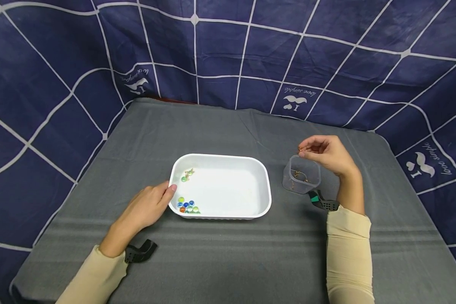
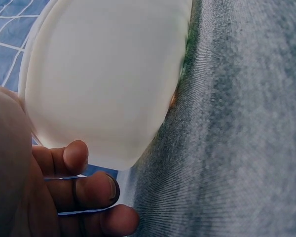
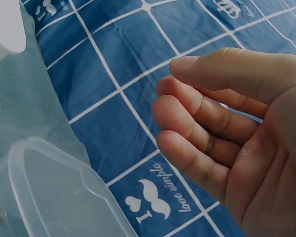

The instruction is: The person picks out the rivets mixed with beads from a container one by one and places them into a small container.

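Note:
My left hand (image 1: 146, 205) grips the left rim of a white tray (image 1: 228, 185), thumb over the edge and fingers curled against the outer wall. In the tray's lower left corner lie several glass marbles (image 1: 186, 204) in blue, green and orange. A few small gold-and-green pieces (image 1: 187, 175) sit farther up that side. Above the far rim of a clear plastic box (image 1: 302, 177), my right hand (image 1: 328, 154) pinches a tiny orange-gold piece (image 1: 299, 149) between thumb and finger. The right wrist view hides that piece. Small gold-coloured pieces (image 1: 298, 174) lie inside the box.
A grey cloth (image 1: 228, 257) covers the table. Dark blue fabric with white grid lines (image 1: 228, 50) hangs behind and at the sides. Black wrist camera mounts (image 1: 139, 252) sit at both wrists. The clear box stands right of the tray, with a gap between them.

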Demonstrator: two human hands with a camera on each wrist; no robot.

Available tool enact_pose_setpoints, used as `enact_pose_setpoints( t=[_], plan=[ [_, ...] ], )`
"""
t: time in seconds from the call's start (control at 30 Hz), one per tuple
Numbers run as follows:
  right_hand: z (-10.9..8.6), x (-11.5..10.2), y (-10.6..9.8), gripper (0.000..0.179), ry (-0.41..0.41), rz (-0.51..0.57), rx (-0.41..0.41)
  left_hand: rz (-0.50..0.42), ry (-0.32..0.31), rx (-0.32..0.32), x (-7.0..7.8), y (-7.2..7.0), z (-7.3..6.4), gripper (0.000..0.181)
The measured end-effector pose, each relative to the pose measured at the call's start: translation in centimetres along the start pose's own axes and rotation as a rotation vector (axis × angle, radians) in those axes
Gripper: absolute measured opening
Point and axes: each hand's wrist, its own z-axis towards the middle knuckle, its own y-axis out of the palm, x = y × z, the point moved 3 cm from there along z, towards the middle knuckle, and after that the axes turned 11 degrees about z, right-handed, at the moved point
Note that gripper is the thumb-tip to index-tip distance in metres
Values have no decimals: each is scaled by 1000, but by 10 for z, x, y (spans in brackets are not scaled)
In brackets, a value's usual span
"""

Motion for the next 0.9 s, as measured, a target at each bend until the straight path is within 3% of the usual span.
enact_pose_setpoints(
  t=[0.4,0.63,0.9],
  plan=[
    [-11,-1,-17,14,-10,-22,52,-4,2,1,0,0,-1,35],
    [-16,-2,-27,15,2,-114,100,0,6,9,0,0,0,34],
    [-18,-3,-30,15,-15,-26,116,-1,5,5,0,0,0,35]
  ],
)
